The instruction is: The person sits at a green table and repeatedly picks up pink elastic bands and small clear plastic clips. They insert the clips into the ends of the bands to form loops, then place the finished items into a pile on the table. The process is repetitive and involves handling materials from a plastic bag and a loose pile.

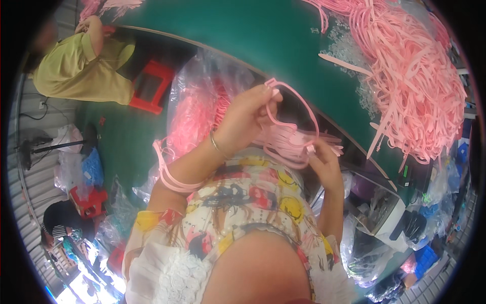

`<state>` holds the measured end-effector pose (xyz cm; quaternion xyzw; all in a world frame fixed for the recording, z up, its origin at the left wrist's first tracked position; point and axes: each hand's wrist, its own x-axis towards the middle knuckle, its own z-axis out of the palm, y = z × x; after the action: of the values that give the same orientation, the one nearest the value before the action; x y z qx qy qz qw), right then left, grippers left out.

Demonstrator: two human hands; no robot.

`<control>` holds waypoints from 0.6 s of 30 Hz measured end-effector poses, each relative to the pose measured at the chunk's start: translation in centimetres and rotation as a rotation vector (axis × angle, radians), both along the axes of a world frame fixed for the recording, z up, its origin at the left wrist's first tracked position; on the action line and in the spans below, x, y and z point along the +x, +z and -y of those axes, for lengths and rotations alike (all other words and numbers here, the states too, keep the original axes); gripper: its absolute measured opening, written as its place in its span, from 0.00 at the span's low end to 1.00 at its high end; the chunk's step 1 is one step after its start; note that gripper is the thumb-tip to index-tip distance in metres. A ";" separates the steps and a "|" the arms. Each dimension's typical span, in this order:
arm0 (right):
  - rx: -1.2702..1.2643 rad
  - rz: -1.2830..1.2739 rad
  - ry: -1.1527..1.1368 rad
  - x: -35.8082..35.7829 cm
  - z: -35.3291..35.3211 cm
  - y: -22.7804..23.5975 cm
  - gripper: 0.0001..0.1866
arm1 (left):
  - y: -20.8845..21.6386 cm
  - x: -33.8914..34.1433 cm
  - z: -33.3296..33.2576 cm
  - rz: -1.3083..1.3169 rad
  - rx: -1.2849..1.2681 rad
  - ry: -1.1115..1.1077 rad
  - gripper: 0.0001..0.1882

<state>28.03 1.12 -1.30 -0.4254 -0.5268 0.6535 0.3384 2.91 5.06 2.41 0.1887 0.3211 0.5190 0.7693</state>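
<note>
My left hand (249, 117) pinches one end of a thin, soft pink strap (307, 105), near a small fitting at its tip. The strap curves as a loop between my two hands, above my lap. Lower and to the right, my right hand (325, 164) grips the loop's other end between thumb and fingers, by a small pale piece. More pink straps (283, 144) lie bunched behind and below the loop, partly hidden by my hands. Another looped pink strap (163, 169) hangs around my left forearm, below a bracelet (216, 143).
A green table (228, 33) curves ahead, with a large heap of pink straps (410, 86) at right beside clear small parts (338, 43). A clear bag of pink pieces (192, 109) stands left. Beyond are a red stool (152, 83) and a co-worker (83, 73).
</note>
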 end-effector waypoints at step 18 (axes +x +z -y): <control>0.379 -0.186 -0.223 -2.6 -1.4 1.7 0.35 | 1.2 2.7 1.5 -0.194 0.123 -0.191 0.10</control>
<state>25.48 2.49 0.37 -0.3481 -0.5562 0.5379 0.5293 5.58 3.60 3.61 0.3143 0.3422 0.4415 0.7676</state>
